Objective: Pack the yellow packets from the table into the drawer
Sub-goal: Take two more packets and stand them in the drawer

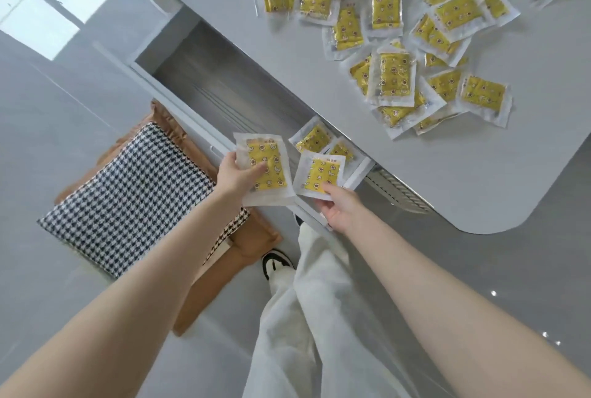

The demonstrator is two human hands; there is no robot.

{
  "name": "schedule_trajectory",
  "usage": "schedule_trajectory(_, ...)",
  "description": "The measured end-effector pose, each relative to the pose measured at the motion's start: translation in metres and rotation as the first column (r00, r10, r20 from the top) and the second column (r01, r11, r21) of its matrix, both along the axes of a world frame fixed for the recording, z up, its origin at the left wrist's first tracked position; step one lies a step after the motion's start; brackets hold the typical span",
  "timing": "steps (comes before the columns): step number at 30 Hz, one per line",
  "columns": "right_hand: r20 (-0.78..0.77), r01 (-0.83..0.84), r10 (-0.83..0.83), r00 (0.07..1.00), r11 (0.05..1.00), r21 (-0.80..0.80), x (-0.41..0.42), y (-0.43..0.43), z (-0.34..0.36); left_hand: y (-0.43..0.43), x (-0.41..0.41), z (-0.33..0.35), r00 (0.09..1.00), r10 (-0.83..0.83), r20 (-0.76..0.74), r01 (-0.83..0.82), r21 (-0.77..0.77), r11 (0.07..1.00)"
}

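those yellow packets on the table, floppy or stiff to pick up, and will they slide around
Probably light and semi-stiff: the packet in the left hand sits nearly flat though held by one edge only. Likely slippery: the glossy wrappers in the pile overlap loosely on the smooth table, so a push may slide several together.

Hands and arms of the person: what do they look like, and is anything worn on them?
The left hand and right hand are bare: no gloves, rings, watch or bracelet show, and no sleeves are in view. Below them are loose white trousers and a black-and-white shoe.
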State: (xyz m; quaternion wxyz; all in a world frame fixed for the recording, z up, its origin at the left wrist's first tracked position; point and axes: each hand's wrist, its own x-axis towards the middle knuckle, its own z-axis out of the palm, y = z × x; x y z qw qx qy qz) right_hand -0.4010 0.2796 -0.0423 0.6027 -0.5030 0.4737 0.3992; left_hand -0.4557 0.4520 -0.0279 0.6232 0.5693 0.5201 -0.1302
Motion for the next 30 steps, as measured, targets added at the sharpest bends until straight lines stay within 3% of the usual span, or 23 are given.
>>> schedule_trajectory(11, -0.048, 0.011, -0.019, 0.999, 0.987, -0.159, 0.035, 0.036, -0.125, 0.020, 0.101, -0.118, 0.941, -0.333, -0.061, 0.339, 0.158, 0.928)
schedule_trajectory(18, -0.005, 0.190, -0.192, 0.981, 0.975, -0.119, 0.052, 0.048, -0.158, 0.028, 0.138, -0.160, 0.936, -0.348, -0.050, 0.351, 0.129, 0.927)
schedule_trajectory(22, 0.031, 0.282, -0.280, 0.959, 0.948, -0.148, 0.051, 0.050, -0.157, 0.028, 0.147, -0.174, 0.940, -0.340, -0.041, 0.341, 0.186, 0.921)
schedule_trajectory(27, 0.025, 0.245, -0.247, 0.969, 0.935, -0.256, 0.044, 0.053, -0.146, 0.025, 0.137, -0.175, 0.937, -0.340, -0.079, 0.344, 0.364, 0.865)
schedule_trajectory(30, 0.037, 0.183, -0.181, 0.983, 0.924, -0.335, 0.042, 0.055, -0.139, 0.018, 0.124, -0.174, 0.964, -0.211, -0.159, 0.254, 0.331, 0.909)
